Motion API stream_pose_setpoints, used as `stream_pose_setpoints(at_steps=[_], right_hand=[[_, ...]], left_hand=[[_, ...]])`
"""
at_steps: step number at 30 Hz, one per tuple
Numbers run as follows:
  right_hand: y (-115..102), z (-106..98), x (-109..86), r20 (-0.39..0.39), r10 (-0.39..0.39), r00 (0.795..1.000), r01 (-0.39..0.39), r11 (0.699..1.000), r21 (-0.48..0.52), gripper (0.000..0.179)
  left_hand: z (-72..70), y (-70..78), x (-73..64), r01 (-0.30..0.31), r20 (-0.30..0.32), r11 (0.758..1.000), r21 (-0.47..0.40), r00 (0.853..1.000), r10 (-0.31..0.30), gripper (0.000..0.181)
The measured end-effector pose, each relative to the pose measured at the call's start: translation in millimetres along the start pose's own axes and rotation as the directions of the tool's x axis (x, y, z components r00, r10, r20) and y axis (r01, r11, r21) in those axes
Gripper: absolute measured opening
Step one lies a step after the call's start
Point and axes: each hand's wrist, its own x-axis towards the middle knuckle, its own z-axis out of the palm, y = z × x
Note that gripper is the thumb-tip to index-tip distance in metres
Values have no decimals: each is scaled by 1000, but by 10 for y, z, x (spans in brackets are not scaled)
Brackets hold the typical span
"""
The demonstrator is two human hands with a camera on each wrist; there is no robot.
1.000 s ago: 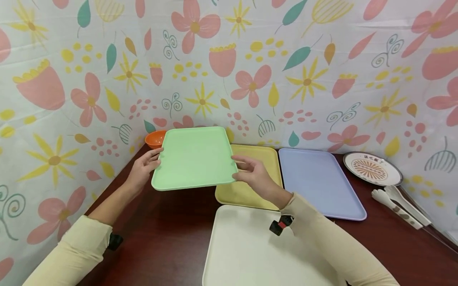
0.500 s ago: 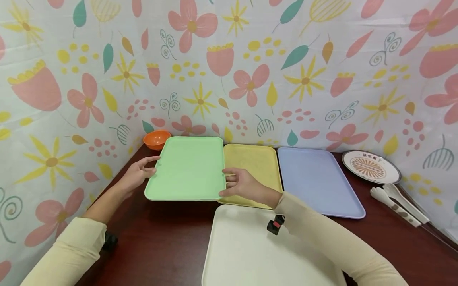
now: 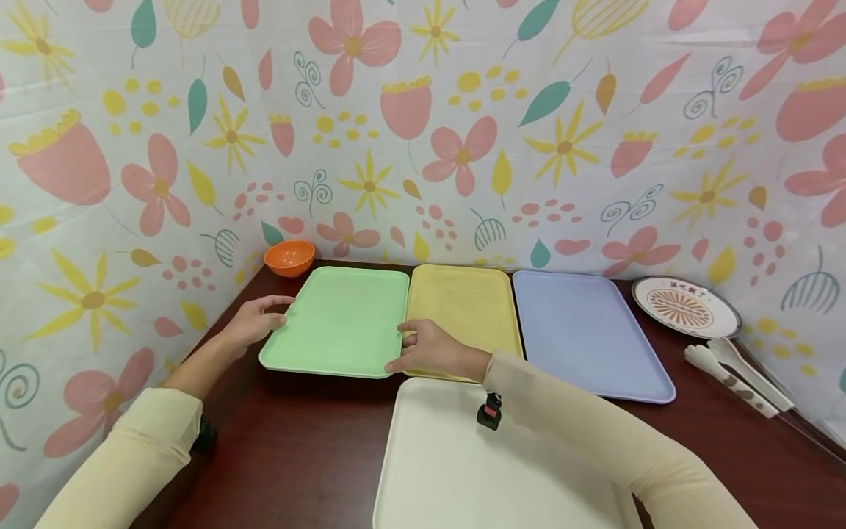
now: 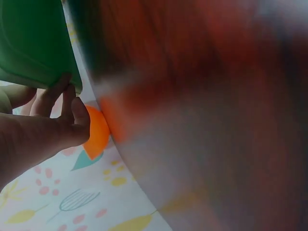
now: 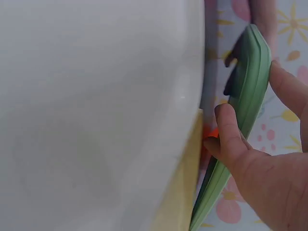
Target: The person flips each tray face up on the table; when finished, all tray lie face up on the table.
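Note:
Both hands hold a light green rectangular tray by its two short-of-corner sides. My left hand grips the left rim; in the left wrist view its fingers lie under the green tray. On the right rim my right hand pinches, with fingers beneath the green tray and the thumb at its upper side in the right wrist view. The tray's front edge stands above the table over a dark shadow. Whether its far edge touches the table, I cannot tell. Beside it lies a yellow tray, partly behind the right hand.
A lavender tray lies right of the yellow one. Nearer is a cream tray under the right forearm. An orange bowl stands in the back left corner. A patterned plate and white-ended tongs are at the right, before a floral curtain.
The green tray has come down and a little left, from a tilted pose over the yellow tray's edge to low beside it. Both hands keep their hold; more of the yellow tray shows.

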Motion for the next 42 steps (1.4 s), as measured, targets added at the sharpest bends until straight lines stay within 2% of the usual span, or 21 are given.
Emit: stream_pose_setpoints(at_steps=[6, 11, 14, 18, 21, 25, 28, 31, 39, 42], right_hand=[[-20, 37, 103, -24, 42, 999, -44, 993, -107, 88], [-15, 29, 203, -64, 7, 998, -23, 969, -248, 86], [17, 37, 242, -93, -35, 995, 4, 949, -316, 80], [29, 77, 249, -122, -79, 989, 27, 923, -383, 72], [-3, 107, 243, -142, -85, 986, 20, 914, -406, 67], [-65, 136, 249, -166, -41, 985, -22, 932, -363, 66], [-98, 162, 256, -190, 22, 982, -70, 966, -248, 68], [-118, 201, 249, -220, 74, 973, -105, 986, -132, 68], [-215, 339, 166, -243, 138, 960, -132, 990, 42, 72], [-270, 374, 137, -235, 164, 958, -152, 986, 67, 75]], left_hand=[[-36, -6, 117, 12, 42, 997, 74, 999, -15, 47], [-48, -32, 244, 45, 105, 995, 90, 993, -54, 51], [-57, -48, 317, 75, 153, 997, 9, 985, -76, 54], [-49, -43, 368, 122, 217, 988, -97, 971, -99, 58], [-23, -8, 380, 113, 239, 988, -101, 967, -86, 61], [18, 45, 388, 112, 249, 987, -117, 965, -80, 63], [34, 70, 375, 106, 255, 988, -113, 964, -75, 63], [40, 81, 348, 93, 257, 991, -91, 964, -67, 62], [92, 113, 321, 70, 261, 993, -99, 964, -42, 63], [115, 125, 311, 65, 269, 993, -97, 962, -37, 64]])
